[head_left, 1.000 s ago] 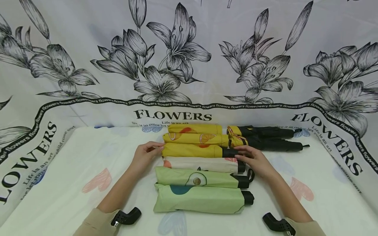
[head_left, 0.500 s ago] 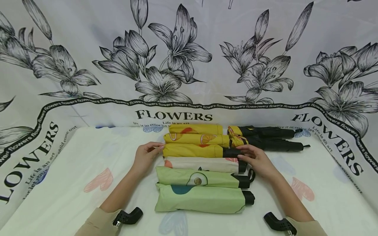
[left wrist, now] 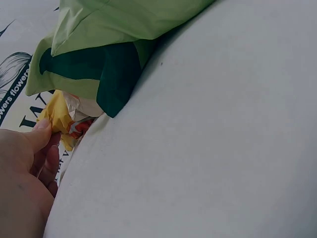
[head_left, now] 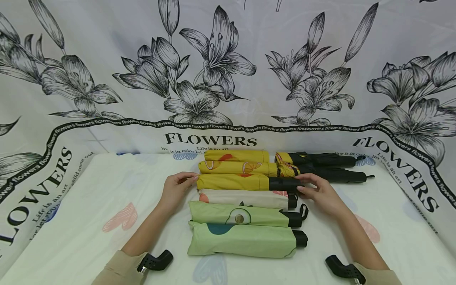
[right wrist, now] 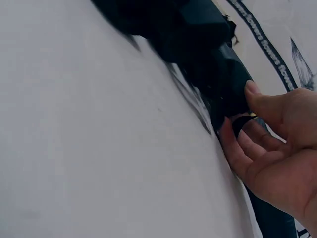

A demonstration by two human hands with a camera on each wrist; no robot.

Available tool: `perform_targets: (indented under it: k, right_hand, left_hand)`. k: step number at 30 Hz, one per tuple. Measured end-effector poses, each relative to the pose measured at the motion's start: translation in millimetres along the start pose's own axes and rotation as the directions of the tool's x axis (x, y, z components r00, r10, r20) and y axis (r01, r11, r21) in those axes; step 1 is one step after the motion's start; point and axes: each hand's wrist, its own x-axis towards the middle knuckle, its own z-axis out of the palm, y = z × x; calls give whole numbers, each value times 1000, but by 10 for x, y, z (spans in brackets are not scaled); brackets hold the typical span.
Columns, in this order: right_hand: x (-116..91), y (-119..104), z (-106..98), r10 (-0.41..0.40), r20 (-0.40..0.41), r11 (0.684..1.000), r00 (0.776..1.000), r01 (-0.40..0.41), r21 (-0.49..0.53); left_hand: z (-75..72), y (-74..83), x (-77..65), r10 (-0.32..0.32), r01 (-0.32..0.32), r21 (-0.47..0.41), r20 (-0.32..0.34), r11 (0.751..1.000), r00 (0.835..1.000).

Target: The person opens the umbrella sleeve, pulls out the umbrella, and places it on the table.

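A yellow folded umbrella (head_left: 231, 182) lies crosswise in the head view, third from the back of a column of umbrellas. My left hand (head_left: 175, 189) pinches its left end; in the left wrist view thumb and fingers hold the yellow cloth (left wrist: 58, 115). From its right end sticks a black handle (head_left: 283, 184). My right hand (head_left: 322, 196) holds the tip of that handle between thumb and fingers, and in the right wrist view a dark strap (right wrist: 241, 123) shows between the fingers.
Two yellow umbrella covers (head_left: 235, 168) lie behind, beside two black folded umbrellas (head_left: 333, 175). In front are a cream umbrella (head_left: 246, 198) and two green ones, one with an avocado print (head_left: 213, 213), the nearest larger (head_left: 253, 241). A flower-printed cloth (head_left: 228, 99) hangs behind.
My right hand has moved right along the yellow umbrella, and a longer stretch of its black handle shows. The left hand stays at the left end. The view has shifted slightly.
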Motion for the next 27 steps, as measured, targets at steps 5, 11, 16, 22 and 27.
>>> perform_targets:
  k: [5,11,16,22,27]
  right_hand:
    - [-45,25,-94,-11,16,994,1000,9,113]
    - [-80,36,-171,-34,11,993,999,33,116]
    - [-109,54,-241,-33,7,992,999,32,121]
    - [-141,101,-340,-36,1,993,999,36,114]
    - [-163,147,-420,-53,1,989,999,52,138]
  left_hand:
    - [2,5,-4,2,-2,1,6,1000,1000]
    - [-3,-3,0,-4,4,2,11,1000,1000]
    - [-6,-8,8,-6,6,-5,15,1000,1000]
    - [-6,12,0,-11,11,-5,17,1000,1000]
    - [-9,13,0,-15,15,-8,18,1000,1000]
